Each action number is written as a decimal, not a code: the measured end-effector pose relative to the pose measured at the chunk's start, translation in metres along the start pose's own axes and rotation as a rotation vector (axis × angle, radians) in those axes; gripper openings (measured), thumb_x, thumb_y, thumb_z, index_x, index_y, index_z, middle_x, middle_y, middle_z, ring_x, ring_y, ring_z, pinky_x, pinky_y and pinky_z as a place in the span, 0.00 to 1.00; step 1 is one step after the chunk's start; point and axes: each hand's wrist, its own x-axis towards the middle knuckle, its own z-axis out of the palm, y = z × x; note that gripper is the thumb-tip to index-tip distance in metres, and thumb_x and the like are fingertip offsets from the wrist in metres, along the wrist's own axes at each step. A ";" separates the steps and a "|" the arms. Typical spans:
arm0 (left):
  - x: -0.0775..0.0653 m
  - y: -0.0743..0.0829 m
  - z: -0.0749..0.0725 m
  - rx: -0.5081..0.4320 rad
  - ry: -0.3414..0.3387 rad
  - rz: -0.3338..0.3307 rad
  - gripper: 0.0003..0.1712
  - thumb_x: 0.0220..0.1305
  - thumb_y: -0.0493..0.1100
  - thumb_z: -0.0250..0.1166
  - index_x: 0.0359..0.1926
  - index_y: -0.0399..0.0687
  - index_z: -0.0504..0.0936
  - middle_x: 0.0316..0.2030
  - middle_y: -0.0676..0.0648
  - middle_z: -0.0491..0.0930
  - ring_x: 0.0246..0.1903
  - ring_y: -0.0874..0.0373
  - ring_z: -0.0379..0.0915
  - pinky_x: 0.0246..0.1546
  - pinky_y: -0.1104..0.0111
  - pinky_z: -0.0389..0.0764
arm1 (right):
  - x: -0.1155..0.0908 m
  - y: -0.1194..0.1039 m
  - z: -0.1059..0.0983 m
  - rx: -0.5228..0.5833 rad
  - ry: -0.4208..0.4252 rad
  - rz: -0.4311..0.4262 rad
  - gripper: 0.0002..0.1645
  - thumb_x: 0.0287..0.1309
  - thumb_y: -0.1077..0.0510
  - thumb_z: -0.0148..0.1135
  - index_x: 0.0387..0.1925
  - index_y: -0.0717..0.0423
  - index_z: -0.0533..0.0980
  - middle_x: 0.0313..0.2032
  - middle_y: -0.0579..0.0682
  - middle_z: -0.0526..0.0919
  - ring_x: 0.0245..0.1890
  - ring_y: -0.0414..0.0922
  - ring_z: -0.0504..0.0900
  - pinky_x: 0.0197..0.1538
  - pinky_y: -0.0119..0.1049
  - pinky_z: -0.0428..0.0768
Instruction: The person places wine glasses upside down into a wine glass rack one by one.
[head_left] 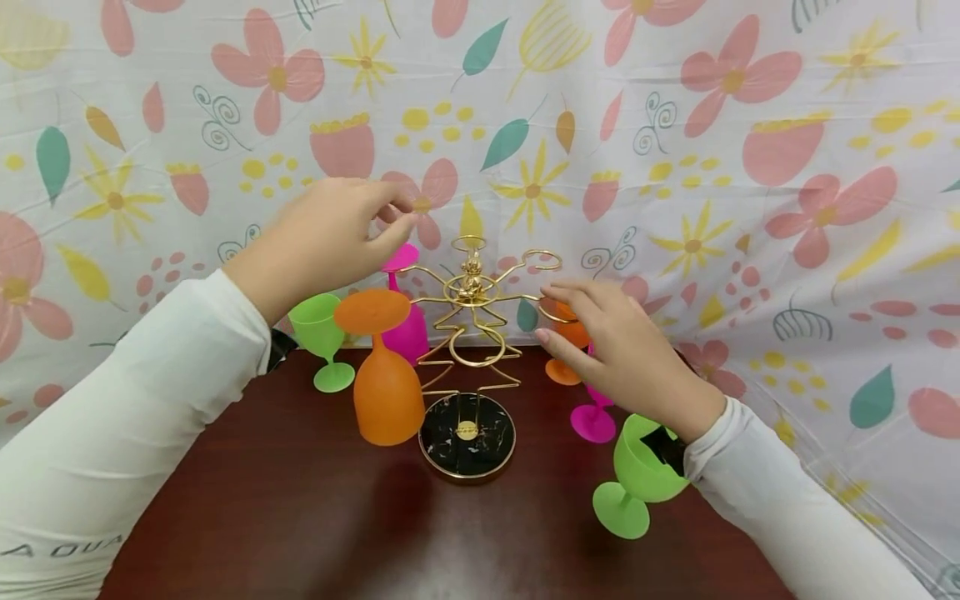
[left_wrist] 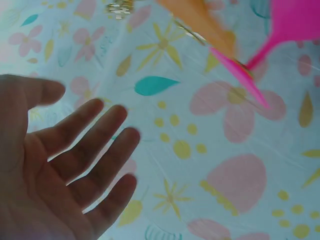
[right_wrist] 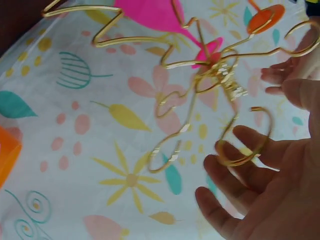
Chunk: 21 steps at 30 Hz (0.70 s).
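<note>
Fingers loosely spread, your left hand (head_left: pixel 318 237) and right hand (head_left: pixel 626 358) are at ten and four o'clock from the gold goblet rack (head_left: pixel 471 290), the right by a wire ring (right_wrist: pixel 240 161), contact unclear, an inverted orange goblet (head_left: pixel 388 396) hanging at seven-thirty.

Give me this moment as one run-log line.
left grip: empty; right grip: empty, near gold rack; rack holds: inverted orange goblet, inverted pink goblet
</note>
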 end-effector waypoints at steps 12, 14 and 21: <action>-0.042 -0.073 0.024 -0.071 0.123 -0.164 0.22 0.68 0.54 0.46 0.54 0.51 0.77 0.48 0.46 0.81 0.45 0.48 0.75 0.44 0.52 0.71 | -0.032 -0.041 0.004 0.041 0.083 0.038 0.35 0.59 0.46 0.59 0.66 0.49 0.63 0.65 0.47 0.66 0.66 0.47 0.62 0.65 0.50 0.62; -0.047 -0.091 0.034 -0.109 0.062 -0.213 0.25 0.67 0.58 0.47 0.56 0.51 0.75 0.51 0.44 0.79 0.50 0.46 0.73 0.46 0.49 0.71 | -0.038 -0.045 0.006 0.060 0.106 0.053 0.36 0.58 0.47 0.60 0.67 0.49 0.62 0.66 0.46 0.64 0.67 0.46 0.61 0.67 0.46 0.60; -0.053 -0.151 0.083 -0.211 -0.111 -0.351 0.37 0.63 0.65 0.49 0.62 0.45 0.66 0.57 0.34 0.70 0.53 0.38 0.69 0.49 0.44 0.71 | -0.056 -0.058 0.012 0.116 0.200 0.023 0.35 0.57 0.52 0.61 0.66 0.53 0.63 0.66 0.49 0.64 0.67 0.48 0.61 0.70 0.33 0.54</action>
